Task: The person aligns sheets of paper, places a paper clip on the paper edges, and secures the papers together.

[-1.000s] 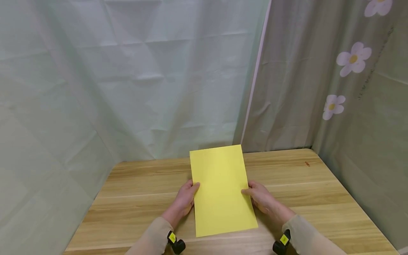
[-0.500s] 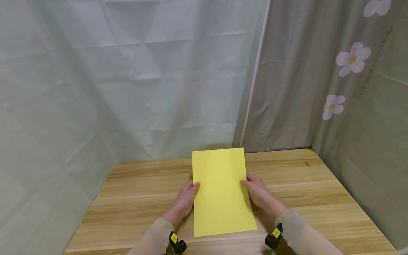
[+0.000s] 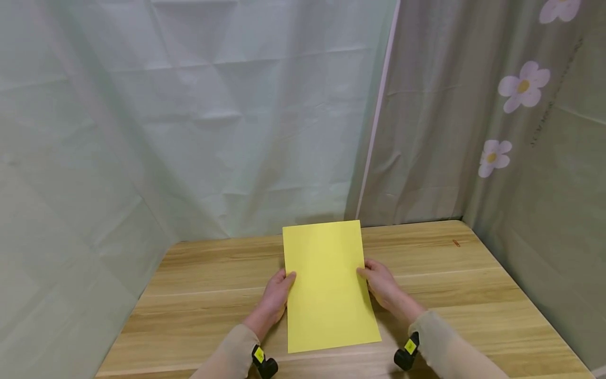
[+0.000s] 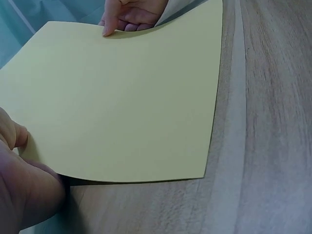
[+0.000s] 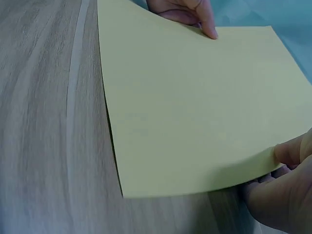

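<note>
- Your left hand [image 3: 274,295]: a close pinch on the sheet's left edge, thumb on the upper face, the other fingers largely hidden beneath. It stands almost where it stood a second ago.
- Your right hand [image 3: 382,284]: a matching pinch on the right edge, thumb above, fingers mostly behind. Over the past second it has moved farther up that edge, so that your two thumbs now lie nearly level; in the last half second little has altered. By judgement, this gives you a more even hold, with the sheet a little squarer before you.
- Yellow sheet [image 3: 329,287]: between your hands and touching both, blank on the face shown, its far end leaning slightly left. More of it extends towards you than beyond your grip. The wrist views show the held edges gently bowed, with shadow beneath; whether the near edge meets the table cannot be told.
- Wooden table [image 3: 203,295]: beneath sheet and hands, its pale grain running crosswise.
- Paper clip [image 3: 456,243]: by its look, small and orange-red, near the table's far right corner, well apart from your right hand.
- Pale curtain [image 3: 236,116]: creased, hanging behind the table's far edge.
</note>
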The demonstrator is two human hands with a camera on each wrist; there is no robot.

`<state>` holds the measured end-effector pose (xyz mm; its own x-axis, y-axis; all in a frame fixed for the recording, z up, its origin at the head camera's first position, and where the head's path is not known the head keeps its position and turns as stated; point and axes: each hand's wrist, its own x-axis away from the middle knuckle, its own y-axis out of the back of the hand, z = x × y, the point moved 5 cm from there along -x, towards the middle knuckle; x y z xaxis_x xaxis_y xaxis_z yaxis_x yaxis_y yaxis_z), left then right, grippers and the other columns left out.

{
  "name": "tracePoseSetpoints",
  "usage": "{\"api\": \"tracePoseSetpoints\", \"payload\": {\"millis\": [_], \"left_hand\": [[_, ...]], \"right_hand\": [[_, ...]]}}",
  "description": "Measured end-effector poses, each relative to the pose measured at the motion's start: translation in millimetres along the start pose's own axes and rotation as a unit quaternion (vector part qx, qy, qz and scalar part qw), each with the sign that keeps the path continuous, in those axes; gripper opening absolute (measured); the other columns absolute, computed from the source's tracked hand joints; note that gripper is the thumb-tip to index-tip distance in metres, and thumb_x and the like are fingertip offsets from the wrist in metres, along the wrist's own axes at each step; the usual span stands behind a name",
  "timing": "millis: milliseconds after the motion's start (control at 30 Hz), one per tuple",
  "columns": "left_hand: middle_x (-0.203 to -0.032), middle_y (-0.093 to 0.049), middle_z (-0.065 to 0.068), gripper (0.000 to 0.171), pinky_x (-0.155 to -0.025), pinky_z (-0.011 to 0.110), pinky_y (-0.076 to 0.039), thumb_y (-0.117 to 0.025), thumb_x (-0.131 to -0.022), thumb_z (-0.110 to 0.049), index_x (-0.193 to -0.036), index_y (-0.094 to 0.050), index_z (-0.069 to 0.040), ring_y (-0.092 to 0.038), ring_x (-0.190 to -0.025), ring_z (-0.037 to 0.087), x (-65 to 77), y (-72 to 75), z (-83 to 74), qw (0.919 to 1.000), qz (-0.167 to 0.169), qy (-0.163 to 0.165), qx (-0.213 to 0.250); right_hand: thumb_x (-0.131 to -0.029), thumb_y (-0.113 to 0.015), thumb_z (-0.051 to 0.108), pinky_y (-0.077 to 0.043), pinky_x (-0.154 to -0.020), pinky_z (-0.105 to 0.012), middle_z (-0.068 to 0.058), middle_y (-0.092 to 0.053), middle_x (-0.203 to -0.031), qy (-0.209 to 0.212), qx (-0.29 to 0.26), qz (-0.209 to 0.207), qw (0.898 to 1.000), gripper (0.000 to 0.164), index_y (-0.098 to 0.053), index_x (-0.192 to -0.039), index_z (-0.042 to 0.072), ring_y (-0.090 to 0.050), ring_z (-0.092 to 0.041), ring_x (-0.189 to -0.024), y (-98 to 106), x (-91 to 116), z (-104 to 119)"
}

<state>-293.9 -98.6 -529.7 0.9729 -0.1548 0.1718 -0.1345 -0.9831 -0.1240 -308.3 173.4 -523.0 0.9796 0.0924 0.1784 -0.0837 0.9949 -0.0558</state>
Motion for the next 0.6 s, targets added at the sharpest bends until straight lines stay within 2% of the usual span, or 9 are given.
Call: {"api": "tracePoseSetpoints", "payload": {"millis": [133,200,300,367,467,600], "left_hand": [[-0.106,-0.067,0.015,0.037,-0.070,0.029,-0.055,-0.044,-0.112,-0.024,-0.135,-0.048,0.004,-0.066,-0.085,0.019,-0.1,1.0,1.8,1.0000,0.004,-0.003,0.000],[-0.107,-0.067,0.016,0.037,-0.070,0.029,-0.055,-0.044,-0.112,-0.023,-0.136,-0.047,0.004,-0.066,-0.085,0.018,-0.3,1.4,2.4,1.0000,0.005,-0.004,0.003],[-0.108,-0.067,0.016,0.038,-0.069,0.029,-0.055,-0.044,-0.112,-0.023,-0.137,-0.047,0.004,-0.066,-0.084,0.018,-0.1,1.5,2.7,1.0000,0.005,-0.006,0.004],[-0.108,-0.067,0.016,0.039,-0.070,0.029,-0.055,-0.044,-0.112,-0.023,-0.139,-0.046,0.004,-0.067,-0.085,0.018,0.4,1.1,2.3,0.9999,0.005,-0.007,0.005],[-0.110,-0.067,0.017,0.040,-0.071,0.029,-0.055,-0.044,-0.112,-0.024,-0.140,-0.045,0.004,-0.067,-0.086,0.018,0.8,0.2,1.6,0.9999,0.007,-0.010,0.005],[-0.113,-0.066,0.019,0.041,-0.074,0.031,-0.056,-0.044,-0.112,-0.024,-0.142,-0.044,0.004,-0.067,-0.090,0.020,0.4,-0.8,1.0,0.9998,0.012,-0.013,0.009]], "right_hand": [[-0.105,-0.049,0.002,-0.056,-0.084,-0.038,-0.020,-0.065,-0.117,0.016,0.047,-0.027,0.998,0.030,-0.056,-0.131,-0.013,-0.065,-0.025,-0.099,11,0,1],[-0.105,-0.048,0.001,-0.057,-0.086,-0.039,-0.021,-0.066,-0.116,0.020,0.053,-0.035,0.998,0.029,-0.057,-0.129,-0.012,-0.066,-0.026,-0.099,19,-1,1],[-0.106,-0.046,0.001,-0.057,-0.087,-0.038,-0.022,-0.068,-0.116,0.029,0.070,-0.041,0.996,0.029,-0.057,-0.130,-0.012,-0.068,-0.029,-0.101,36,-2,4],[-0.106,-0.046,0.001,-0.057,-0.085,-0.034,-0.024,-0.068,-0.116,0.042,0.102,-0.048,0.993,0.029,-0.057,-0.130,-0.012,-0.068,-0.032,-0.104,49,-3,7],[-0.106,-0.046,0.002,-0.055,-0.085,-0.032,-0.024,-0.068,-0.118,0.069,0.188,-0.071,0.977,0.029,-0.059,-0.129,-0.011,-0.066,-0.034,-0.109,72,-3,13],[-0.107,-0.047,0.008,-0.052,-0.093,-0.044,-0.026,-0.064,-0.128,0.091,0.311,-0.105,0.940,0.031,-0.061,-0.131,-0.007,-0.060,-0.039,-0.118,103,-1,20]]}}
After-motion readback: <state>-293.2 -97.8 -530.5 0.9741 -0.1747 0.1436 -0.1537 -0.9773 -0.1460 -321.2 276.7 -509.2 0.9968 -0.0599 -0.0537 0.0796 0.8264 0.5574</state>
